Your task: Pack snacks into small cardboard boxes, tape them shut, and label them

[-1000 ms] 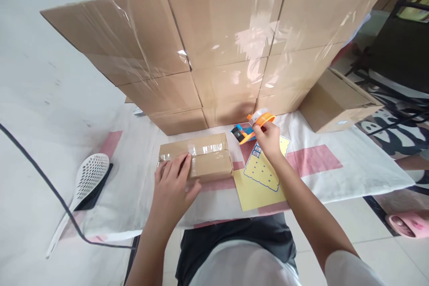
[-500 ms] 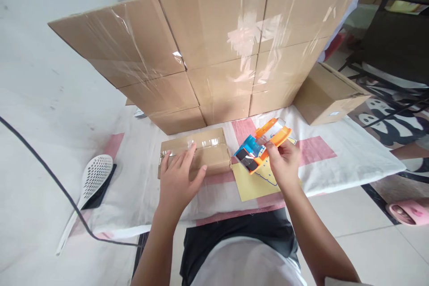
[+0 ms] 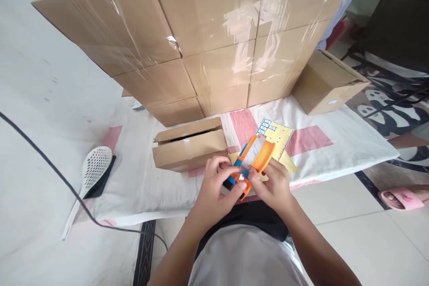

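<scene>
An orange and blue tape dispenser [image 3: 264, 155] with a roll of tape in it is held close to my body, over the near edge of the table. My right hand [image 3: 273, 186] grips its orange frame from the right. From the left, the fingers of my left hand [image 3: 216, 187] are closed on the blue end of the dispenser; what the fingertips pinch there is partly hidden. Just beyond my left hand lies a small cardboard box [image 3: 189, 149], with a dark gap between its top flaps. A yellow sheet with blue markings [image 3: 279, 134] lies partly under the dispenser.
A tall taped cardboard panel [image 3: 214, 53] stands at the back of the cloth-covered table [image 3: 134, 178]. Another cardboard box [image 3: 330, 82] sits to its right. A white slotted ladle [image 3: 97, 165] and a black cable [image 3: 50, 163] are at left. Another person's foot in a pink slipper [image 3: 400, 199] shows at right.
My left hand has left the small box and come to the tape dispenser. My right hand has brought the dispenser nearer and turned it. The box's top now shows a gap.
</scene>
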Demonstrator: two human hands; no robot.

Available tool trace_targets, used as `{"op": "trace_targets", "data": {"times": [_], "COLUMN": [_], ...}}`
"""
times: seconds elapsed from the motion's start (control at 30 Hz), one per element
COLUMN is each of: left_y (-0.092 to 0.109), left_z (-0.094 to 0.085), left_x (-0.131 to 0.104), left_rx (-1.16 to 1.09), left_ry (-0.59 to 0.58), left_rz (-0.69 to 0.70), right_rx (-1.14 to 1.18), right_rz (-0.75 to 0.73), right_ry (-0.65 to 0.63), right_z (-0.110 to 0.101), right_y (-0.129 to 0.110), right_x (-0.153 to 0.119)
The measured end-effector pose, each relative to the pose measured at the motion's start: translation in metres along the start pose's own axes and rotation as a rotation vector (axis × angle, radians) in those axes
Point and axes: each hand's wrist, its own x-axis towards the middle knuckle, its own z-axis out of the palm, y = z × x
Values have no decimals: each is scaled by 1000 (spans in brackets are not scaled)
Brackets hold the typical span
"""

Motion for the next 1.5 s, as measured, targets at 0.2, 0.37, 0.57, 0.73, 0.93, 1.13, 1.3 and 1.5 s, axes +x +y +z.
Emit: {"op": "trace_targets", "data": {"times": [0.2,0.37,0.57,0.73,0.93,1.13,1.3,1.5], "left_y": [-14,-10,3,-1,-8,-14,-12,-10], "left_z": [10,8,-1,1,20,35,39,36], "left_x": [10,11,17,14,5,-5,-9,-10], "left_rx": [-344,-288,-195,-341,-618,-673,-644,-608], "left_ry": [-55,-67,-228,-303,-230,-154,-55,-31], "left_rz": [-216,-241,-387,-556,-615,-656,-635,-638], "right_rx": [-139,-167,-198,-197,-189,-24,54,15], "right_rz": [-121,-129,-144,-58,156,417,566,568], "right_ry": [-21,-15,-12,-49,-47,-8,-3,-6], "right_z": [3,2,2,3,1,8,16,17], "right_y": [8,13,18,31,47,49,48,51], "right_x": [-7,-9,-11,-19,-27,-21,-18,-14]}}
